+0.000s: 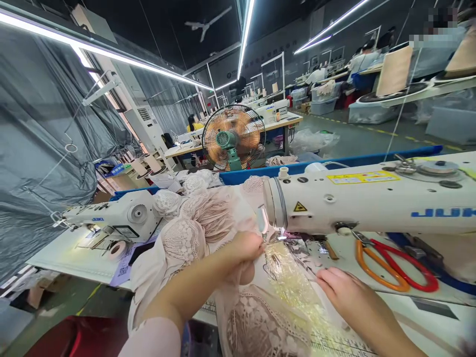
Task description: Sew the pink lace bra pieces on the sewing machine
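A white sewing machine (312,203) reaches in from the right, its lit needle area just ahead of my hands. My left hand (247,248) is closed on the edge of a pale pink lace bra (260,322) close to the needle. The lace cup hangs toward me over the table's front. My right hand (336,285) is pinched at the right of the needle, by the end of a thin, dark strip; what its fingers hold I cannot make out. Shiny yellowish clear film (288,277) covers the machine bed between my hands.
Orange-and-red-handled scissors (394,265) lie under the machine arm. A heap of lace bra pieces (186,233) sits on the left, beside a second sewing machine (126,218). A fan (234,139) stands beyond the table. Thread cones (394,72) rise at upper right; people sit farther back.
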`<state>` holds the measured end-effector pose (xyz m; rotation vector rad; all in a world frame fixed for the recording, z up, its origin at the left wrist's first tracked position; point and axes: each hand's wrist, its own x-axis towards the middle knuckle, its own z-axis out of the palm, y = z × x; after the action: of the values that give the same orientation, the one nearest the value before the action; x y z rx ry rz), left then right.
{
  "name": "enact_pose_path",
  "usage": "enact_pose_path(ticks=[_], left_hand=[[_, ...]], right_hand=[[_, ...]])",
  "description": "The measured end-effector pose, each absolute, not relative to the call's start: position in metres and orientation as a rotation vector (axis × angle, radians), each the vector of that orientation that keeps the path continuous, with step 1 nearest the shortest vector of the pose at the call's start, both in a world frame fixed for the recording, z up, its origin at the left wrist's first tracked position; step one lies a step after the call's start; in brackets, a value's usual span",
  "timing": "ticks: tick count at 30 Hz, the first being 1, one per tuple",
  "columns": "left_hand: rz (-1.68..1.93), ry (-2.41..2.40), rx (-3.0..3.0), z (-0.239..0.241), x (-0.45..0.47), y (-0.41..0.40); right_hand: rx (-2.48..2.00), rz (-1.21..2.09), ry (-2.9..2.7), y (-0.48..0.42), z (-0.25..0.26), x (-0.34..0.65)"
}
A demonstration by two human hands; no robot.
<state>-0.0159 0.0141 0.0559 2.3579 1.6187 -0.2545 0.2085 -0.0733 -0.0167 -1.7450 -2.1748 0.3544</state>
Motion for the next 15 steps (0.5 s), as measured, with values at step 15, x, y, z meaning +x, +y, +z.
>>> enact_pose_path(ticks=[15], left_hand=[[-0.037, 1.815, 2.254, 0.034, 0.012, 0.080]], right_hand=[[-1.787, 0.465, -2.311, -0.088, -0.015, 0.235]])
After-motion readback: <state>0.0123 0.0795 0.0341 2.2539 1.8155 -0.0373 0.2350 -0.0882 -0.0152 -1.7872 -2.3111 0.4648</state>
